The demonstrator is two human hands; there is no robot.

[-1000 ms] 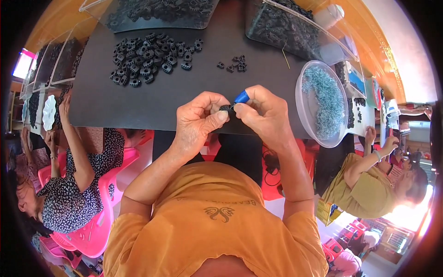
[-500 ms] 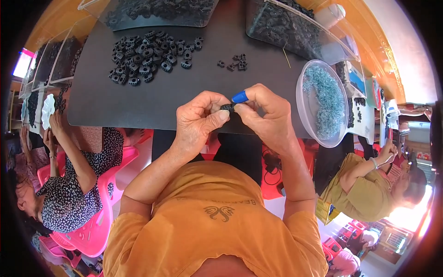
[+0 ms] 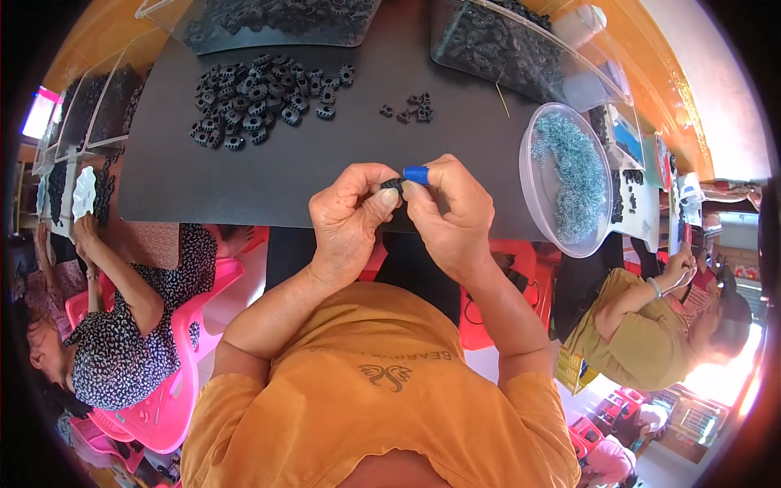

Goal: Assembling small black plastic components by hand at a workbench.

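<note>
Small black piece at clock centre, over the near edge of the table. Left hand at eight o'clock: closed in a thumb-and-finger pinch on the piece. Right hand at four: pinching its right end, blue finger cover uppermost. Probably best to steady with the left, press gently with the right, avoid squeezing both hard. Loose black pile at ten; clear bowl of fine pale-blue bits at three. Piece largely hidden by fingertips; anything else inside right pinch impossible to tell. Clear bin at one, cut off above.
</note>
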